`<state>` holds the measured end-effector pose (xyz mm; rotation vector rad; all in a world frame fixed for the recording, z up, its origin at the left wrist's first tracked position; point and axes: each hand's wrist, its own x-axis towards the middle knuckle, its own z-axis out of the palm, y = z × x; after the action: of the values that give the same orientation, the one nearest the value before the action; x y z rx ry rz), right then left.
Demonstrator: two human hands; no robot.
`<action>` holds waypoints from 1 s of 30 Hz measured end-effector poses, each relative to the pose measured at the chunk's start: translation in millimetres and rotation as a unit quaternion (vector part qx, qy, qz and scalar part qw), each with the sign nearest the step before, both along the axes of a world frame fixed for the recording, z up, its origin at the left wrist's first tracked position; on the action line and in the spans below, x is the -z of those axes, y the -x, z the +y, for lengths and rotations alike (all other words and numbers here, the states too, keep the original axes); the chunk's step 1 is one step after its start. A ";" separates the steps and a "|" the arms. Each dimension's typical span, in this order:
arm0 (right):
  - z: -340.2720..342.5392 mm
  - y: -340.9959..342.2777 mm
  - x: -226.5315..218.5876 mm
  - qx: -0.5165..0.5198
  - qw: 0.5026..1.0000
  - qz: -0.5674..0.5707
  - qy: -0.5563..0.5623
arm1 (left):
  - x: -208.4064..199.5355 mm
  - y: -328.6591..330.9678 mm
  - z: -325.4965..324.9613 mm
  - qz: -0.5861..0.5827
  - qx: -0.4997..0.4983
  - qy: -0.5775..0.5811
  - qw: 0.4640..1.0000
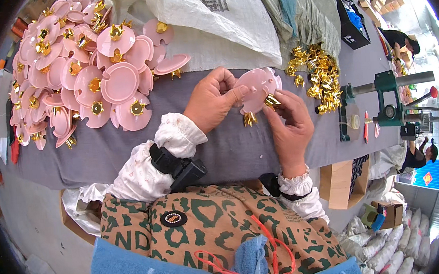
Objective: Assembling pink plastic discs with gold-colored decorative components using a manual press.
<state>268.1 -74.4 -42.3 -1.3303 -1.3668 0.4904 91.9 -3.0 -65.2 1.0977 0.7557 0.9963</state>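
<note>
My left hand (211,100) pinches the left edge of a pink plastic disc (254,85) with a notched rim, held above the grey cloth. My right hand (291,126) is closed at the disc's lower right edge, with a shiny gold fitting (272,100) between its fingers, up against the disc. Below the disc shows another gold piece (249,118); whether it is fixed to the disc or lies on the cloth, I cannot tell. A heap of loose gold fittings (323,80) lies to the right of my hands.
Pink discs with gold fittings are piled high (85,70) at the left. White woven sacking (206,30) covers the back of the grey-clothed table (220,152). A green hand press (387,98) stands at the right, beside a black box (352,23). Other people are farther right.
</note>
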 end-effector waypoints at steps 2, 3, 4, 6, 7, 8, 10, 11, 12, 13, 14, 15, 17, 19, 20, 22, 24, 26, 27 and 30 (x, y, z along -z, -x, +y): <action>2.3 3.2 -1.9 -0.004 0.997 -0.072 -0.028 | -0.7 -0.8 -3.6 -0.002 0.011 0.002 1.000; 4.1 4.3 -1.1 -0.005 0.997 -0.072 -0.027 | -1.0 -2.3 -6.1 -0.003 0.011 0.003 1.000; 6.6 5.3 0.3 -0.014 0.994 -0.100 -0.043 | -1.4 -5.0 -9.0 -0.014 0.005 0.002 1.000; 10.5 6.4 3.0 -0.025 0.990 -0.129 -0.059 | -0.5 -7.0 -11.8 -0.026 -0.003 0.001 1.000; 12.1 6.0 4.3 -0.017 0.981 -0.176 -0.077 | 0.7 -7.1 -12.3 0.026 -0.011 -0.007 1.000; 13.7 6.0 4.8 -0.010 0.970 -0.222 -0.096 | 1.7 -6.9 -13.0 0.077 -0.019 -0.015 0.997; 16.6 6.9 1.2 -0.011 0.963 -0.244 -0.115 | -7.9 -4.9 -14.8 0.079 -0.028 -0.033 0.996; 17.3 7.3 -0.2 -0.010 0.955 -0.265 -0.134 | -11.2 -4.2 -15.4 0.083 -0.035 -0.053 0.995; 17.8 8.8 -1.0 -0.011 0.954 -0.266 -0.134 | -10.6 -4.1 -15.8 0.081 -0.035 -0.054 0.995; 17.7 10.6 -1.5 -0.013 0.973 -0.205 -0.102 | -8.4 -4.7 -16.5 0.068 -0.059 -0.090 0.992; 17.1 12.0 -1.8 -0.014 0.987 -0.142 -0.069 | -6.5 -5.5 -17.2 0.055 -0.082 -0.127 0.987; 14.7 12.1 -0.8 -0.012 0.987 -0.144 -0.071 | -5.3 -5.8 -17.2 0.052 -0.080 -0.128 0.987; 8.1 10.9 4.0 -0.001 0.998 -0.068 -0.004 | -4.4 -6.0 -17.2 0.052 -0.078 -0.162 0.982; 4.3 11.4 9.1 0.012 0.996 -0.082 -0.021 | -5.7 -7.3 -20.1 0.059 -0.077 -0.175 0.980; 2.9 11.1 9.8 0.023 0.995 -0.094 -0.036 | -6.5 -8.3 -21.8 0.067 -0.078 -0.186 0.977; 3.1 7.4 7.5 0.019 0.980 -0.179 -0.088 | -7.4 -10.0 -25.7 0.063 -0.075 -0.182 0.978; -0.7 7.3 3.9 0.013 0.955 -0.264 -0.138 | -8.7 -11.0 -29.1 0.059 -0.074 -0.178 0.980; -7.2 11.6 -0.3 0.030 0.989 -0.143 -0.022 | -10.5 -10.5 -31.4 0.101 -0.033 -0.194 0.975; -8.3 11.8 -1.2 0.032 0.989 -0.144 -0.024 | -11.7 -10.8 -32.5 0.100 -0.032 -0.197 0.975; -10.3 12.9 -4.1 0.003 0.963 0.230 0.142 | -9.3 -12.3 -35.0 0.149 -0.076 -0.311 0.936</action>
<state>255.1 -84.7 -38.1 -1.3406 -0.9286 0.9546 104.2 -38.1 -56.0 1.7908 0.7955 1.2596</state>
